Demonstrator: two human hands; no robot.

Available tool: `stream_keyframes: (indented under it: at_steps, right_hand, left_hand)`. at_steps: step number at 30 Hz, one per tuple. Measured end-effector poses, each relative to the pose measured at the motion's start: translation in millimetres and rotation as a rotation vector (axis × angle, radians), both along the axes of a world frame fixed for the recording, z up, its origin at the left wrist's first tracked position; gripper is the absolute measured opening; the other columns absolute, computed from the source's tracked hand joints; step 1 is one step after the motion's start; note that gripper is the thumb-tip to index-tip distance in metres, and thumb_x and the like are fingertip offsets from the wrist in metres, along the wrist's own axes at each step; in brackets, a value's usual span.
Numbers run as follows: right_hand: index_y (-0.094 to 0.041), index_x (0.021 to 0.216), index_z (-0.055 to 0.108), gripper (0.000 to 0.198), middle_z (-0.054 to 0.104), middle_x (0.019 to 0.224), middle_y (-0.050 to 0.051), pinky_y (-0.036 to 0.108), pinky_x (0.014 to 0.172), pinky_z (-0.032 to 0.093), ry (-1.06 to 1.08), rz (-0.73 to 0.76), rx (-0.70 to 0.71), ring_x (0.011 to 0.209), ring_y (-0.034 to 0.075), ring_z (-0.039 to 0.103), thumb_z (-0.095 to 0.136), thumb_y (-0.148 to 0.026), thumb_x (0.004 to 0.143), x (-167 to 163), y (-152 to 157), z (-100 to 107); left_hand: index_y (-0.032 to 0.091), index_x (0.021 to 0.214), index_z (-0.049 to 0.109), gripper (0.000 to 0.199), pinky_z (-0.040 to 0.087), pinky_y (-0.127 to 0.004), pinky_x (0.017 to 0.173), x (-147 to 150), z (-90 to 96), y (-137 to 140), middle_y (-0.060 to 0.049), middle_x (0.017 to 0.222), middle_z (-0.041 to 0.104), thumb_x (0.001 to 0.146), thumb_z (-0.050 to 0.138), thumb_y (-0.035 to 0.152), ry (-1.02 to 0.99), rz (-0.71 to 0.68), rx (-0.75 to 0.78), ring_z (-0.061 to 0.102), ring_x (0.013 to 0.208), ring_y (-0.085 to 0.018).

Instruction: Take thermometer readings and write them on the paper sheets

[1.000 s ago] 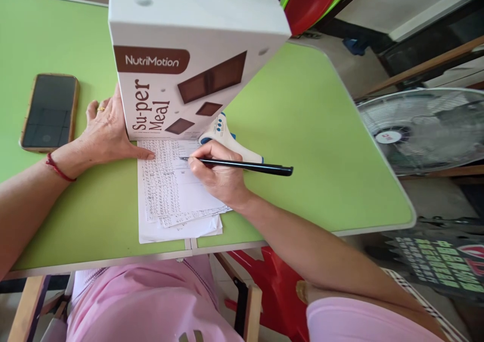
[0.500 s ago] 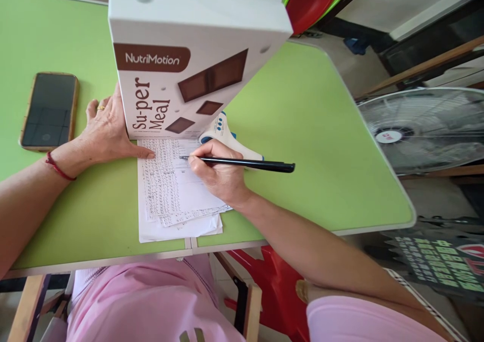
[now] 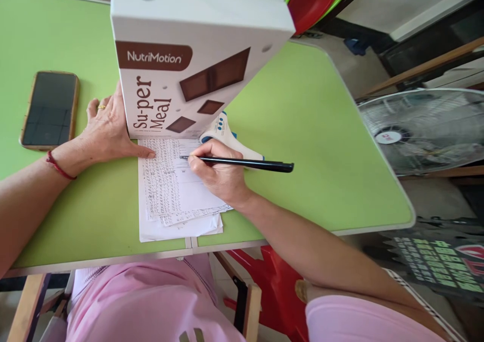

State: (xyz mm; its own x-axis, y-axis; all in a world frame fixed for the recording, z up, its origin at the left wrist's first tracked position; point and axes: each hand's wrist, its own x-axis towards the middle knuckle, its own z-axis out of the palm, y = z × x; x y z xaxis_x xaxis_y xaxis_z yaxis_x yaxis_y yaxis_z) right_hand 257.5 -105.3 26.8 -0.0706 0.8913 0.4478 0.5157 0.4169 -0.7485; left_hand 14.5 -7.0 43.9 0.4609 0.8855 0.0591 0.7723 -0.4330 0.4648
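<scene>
My right hand (image 3: 218, 173) pinches a slim black pen (image 3: 260, 165), its tip on the top sheet of a small stack of papers (image 3: 200, 193). Rows of handwriting fill much of that sheet. My left hand (image 3: 108, 125) lies on the table against the lower left side of a tall white box (image 3: 151, 29) printed "NutriMotion Su-per Meal". Its thumb stretches across onto the paper's upper left, and the other fingers are spread beside the box. The box stands upright at the paper's top edge and hides what is behind it.
A phone (image 3: 50, 110) in a tan-edged case lies left of my left hand. Partly behind the box and my right hand is a white-and-blue infrared thermometer (image 3: 242, 148). Beyond the right edge of the green table (image 3: 321, 130) stands a fan (image 3: 416, 130). A red stool (image 3: 278, 291) is below.
The box appears shifted very slightly to the right in view. Both hands and the pen stay in nearly the same place.
</scene>
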Motion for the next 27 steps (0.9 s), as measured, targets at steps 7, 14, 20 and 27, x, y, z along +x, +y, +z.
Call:
stream_keyframes:
  at_steps: [7, 14, 20, 27]
  right_hand:
    - [-0.023, 0.07, 0.056, 0.013, 0.059, 0.059, -0.005, 0.024, 0.047, 0.04, -0.019, -0.004, -0.019, 0.05, 0.009, 0.047, 0.062, -0.026, 0.082, 1, 0, 0]
    - [-0.024, 0.07, 0.056, 0.013, 0.06, 0.059, -0.004, 0.025, 0.047, 0.041, -0.036, -0.012, -0.032, 0.049, 0.01, 0.048, 0.061, -0.027, 0.082, 1, 0, 0]
    - [-0.024, 0.072, 0.056, 0.014, 0.059, 0.059, -0.005, 0.026, 0.048, 0.042, -0.009, -0.05, 0.005, 0.05, 0.01, 0.049, 0.061, -0.03, 0.083, 0, 0, 3]
    - [-0.025, 0.084, 0.063, 0.01, 0.068, 0.077, 0.001, 0.032, 0.063, 0.052, -0.341, 0.049, 0.24, 0.068, 0.016, 0.063, 0.06, -0.015, 0.082, 17, -2, 23]
  left_hand:
    - [0.027, 0.156, 0.031, 0.142, 0.004, -0.071, 0.113, 0, 0.0, 1, -0.011, 0.158, 0.033, 0.036, 0.065, 0.095, 0.006, -0.01, -0.009, 0.02, 0.141, -0.058]
    - [0.03, 0.156, 0.031, 0.138, 0.005, -0.072, 0.112, -2, -3.2, 2, -0.007, 0.158, 0.035, 0.038, 0.066, 0.093, -0.037, -0.029, 0.019, 0.022, 0.139, -0.058]
    - [0.03, 0.153, 0.038, 0.136, 0.008, -0.074, 0.112, -1, -1.2, 1, -0.009, 0.157, 0.036, 0.036, 0.067, 0.094, -0.027, -0.016, 0.016, 0.024, 0.139, -0.059]
    - [0.028, 0.155, 0.034, 0.135, 0.007, -0.075, 0.112, -2, -1.4, 1, -0.007, 0.153, 0.041, 0.041, 0.065, 0.092, -0.038, -0.029, 0.015, 0.023, 0.139, -0.058]
